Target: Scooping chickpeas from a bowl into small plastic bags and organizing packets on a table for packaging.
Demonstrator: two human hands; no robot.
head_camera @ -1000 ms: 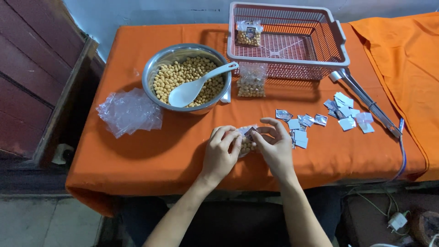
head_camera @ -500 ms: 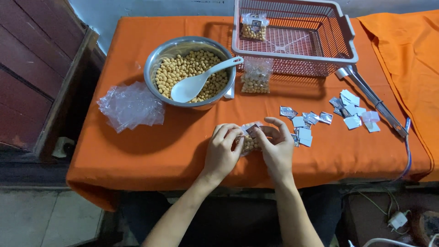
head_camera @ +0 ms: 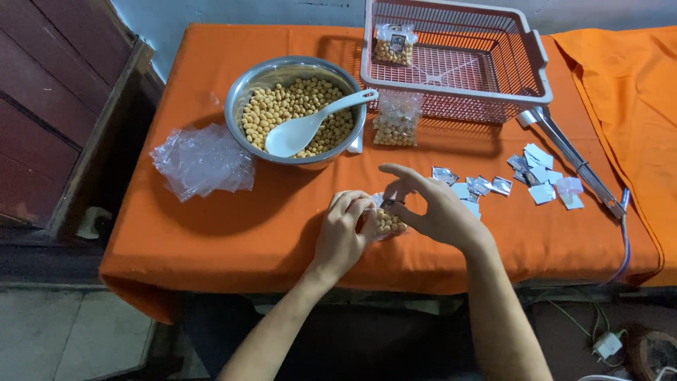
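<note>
Orange tabletop, near front edge: nut bag (head_camera: pixel 384 224) pinched shut-side by left hand (head_camera: pixel 340 236); right hand (head_camera: pixel 434 208) half-open, fingertips on bag top. Labels (head_camera: pixel 472 190) just right. Best: keep bag upright, mouth pinched flat, avoid spilling.

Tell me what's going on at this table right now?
A person seated at the orange table has a small clear bag of nuts between both hands. The left hand pinches it; the right hand is at its top edge with the fingers spread. Behind them, a steel bowl of nuts holds a white spoon. One filled bag lies in the pink basket, another leans outside it. Small paper labels lie scattered to the right.
</note>
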